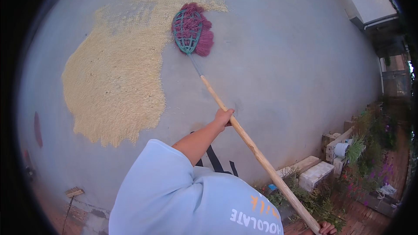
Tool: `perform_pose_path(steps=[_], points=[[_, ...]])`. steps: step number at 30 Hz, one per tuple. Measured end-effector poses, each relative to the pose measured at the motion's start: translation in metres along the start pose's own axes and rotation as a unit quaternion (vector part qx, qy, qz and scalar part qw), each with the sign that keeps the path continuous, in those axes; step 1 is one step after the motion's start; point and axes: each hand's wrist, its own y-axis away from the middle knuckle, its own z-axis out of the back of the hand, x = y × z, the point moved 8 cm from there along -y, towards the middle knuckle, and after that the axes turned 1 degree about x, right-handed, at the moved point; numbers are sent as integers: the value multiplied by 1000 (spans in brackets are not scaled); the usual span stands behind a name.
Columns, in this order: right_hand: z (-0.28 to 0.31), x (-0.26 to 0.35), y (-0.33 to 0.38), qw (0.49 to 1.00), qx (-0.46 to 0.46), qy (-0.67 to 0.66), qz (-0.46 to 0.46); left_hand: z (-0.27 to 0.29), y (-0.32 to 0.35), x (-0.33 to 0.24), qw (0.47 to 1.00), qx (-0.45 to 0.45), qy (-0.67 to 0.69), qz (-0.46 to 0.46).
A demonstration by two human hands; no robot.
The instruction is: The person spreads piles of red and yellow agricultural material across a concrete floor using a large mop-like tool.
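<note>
A long broom slants across the view, with a pale wooden handle [261,159], a green plastic cage [187,35] and purple-red bristles [204,45]. My left hand [224,117] is closed around the handle at about its middle. Down at the lower right edge, my right hand [327,228] has its fingers curled round the handle's near end, partly cut off by the picture's rim. The bristles rest on the ground against the right edge of a wide, thin spread of yellowish grain [117,78], with a thinner patch at its far left.
Smooth grey concrete [278,74] surrounds the grain. To the right stand pale stone blocks [316,176], a white flowerpot [341,149] and flowering plants [370,165]. A rake-like tool [74,192] lies at the lower left. A white building [370,4] stands at the far right.
</note>
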Motion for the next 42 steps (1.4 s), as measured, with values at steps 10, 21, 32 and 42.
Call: perform_pose_path(steps=[10, 21, 32, 42], points=[[48, -135, -72, 984, -95, -65, -139, 84, 10, -13, 979, -203, 12, -14], [282, -57, -129, 966, -235, -105, -1, -194, -19, 60, 996, -38, -67, 42], [216, -1, -69, 918, -374, 35, 125, -331, -49, 175, 936, 109, -290, 167], [-39, -135, -211, 958, -275, 34, 72, -324, -237, -124, 974, 93, -202, 30]])
